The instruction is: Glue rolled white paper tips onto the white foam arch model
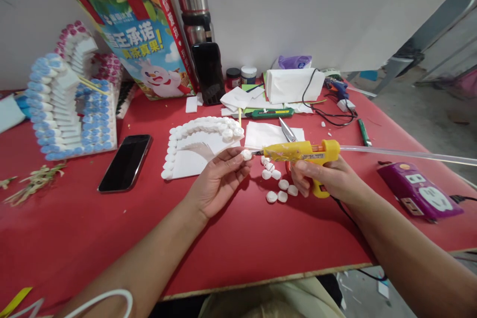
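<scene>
Holding the yellow hot glue gun (285, 151), the right hand (322, 177) has its grip closed around the handle. The left hand (222, 177) is to the left of the glue gun, and its grip is narrow, pinching one small white piece (246, 155) between thumb and fingers. This piece is at the nozzle of the glue gun; whether they touch, I cannot tell. A long clear glue stick (395, 152) comes out from the rear of the glue gun. Just below the glue gun, several loose white pieces (283, 184) lie on the red worktop (227, 253). To its left lies a white panel (188, 161), bordered by similar pieces in an arch. Beyond the glue gun are the scissors (287, 131) and a green utility knife (271, 113). A purple power strip (419, 191) lies to its right.
</scene>
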`<state>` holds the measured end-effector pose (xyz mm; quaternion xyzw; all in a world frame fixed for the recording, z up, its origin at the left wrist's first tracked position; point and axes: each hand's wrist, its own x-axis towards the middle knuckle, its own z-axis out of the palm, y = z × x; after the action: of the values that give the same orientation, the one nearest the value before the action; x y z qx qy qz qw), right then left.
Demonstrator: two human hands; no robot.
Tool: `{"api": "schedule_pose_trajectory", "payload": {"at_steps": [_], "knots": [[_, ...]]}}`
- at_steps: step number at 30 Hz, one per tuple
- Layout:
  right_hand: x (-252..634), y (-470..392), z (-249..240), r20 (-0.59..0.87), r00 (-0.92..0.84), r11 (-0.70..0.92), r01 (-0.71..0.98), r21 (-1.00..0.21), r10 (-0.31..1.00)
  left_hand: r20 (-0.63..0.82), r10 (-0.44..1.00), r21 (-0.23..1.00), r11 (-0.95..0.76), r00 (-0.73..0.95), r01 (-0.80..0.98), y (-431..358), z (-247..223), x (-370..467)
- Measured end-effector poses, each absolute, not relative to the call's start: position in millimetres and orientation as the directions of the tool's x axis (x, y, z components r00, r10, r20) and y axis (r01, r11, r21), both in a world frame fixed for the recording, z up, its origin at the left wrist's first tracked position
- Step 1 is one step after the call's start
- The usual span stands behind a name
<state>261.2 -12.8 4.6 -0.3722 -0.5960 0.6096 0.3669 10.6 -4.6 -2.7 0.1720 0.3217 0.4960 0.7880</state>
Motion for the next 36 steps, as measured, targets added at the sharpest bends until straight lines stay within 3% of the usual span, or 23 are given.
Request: {"api": "schedule_pose_trajectory", "payload": {"at_steps": [36], "knots": [[266.9,-11.7,1.6,-0.013,-0.497,-0.042,-0.048,-0.998,0.868,-0.385,0.85,0.646,0.526,0.359,-0.553,-7.0,0.5,10.0]]}}
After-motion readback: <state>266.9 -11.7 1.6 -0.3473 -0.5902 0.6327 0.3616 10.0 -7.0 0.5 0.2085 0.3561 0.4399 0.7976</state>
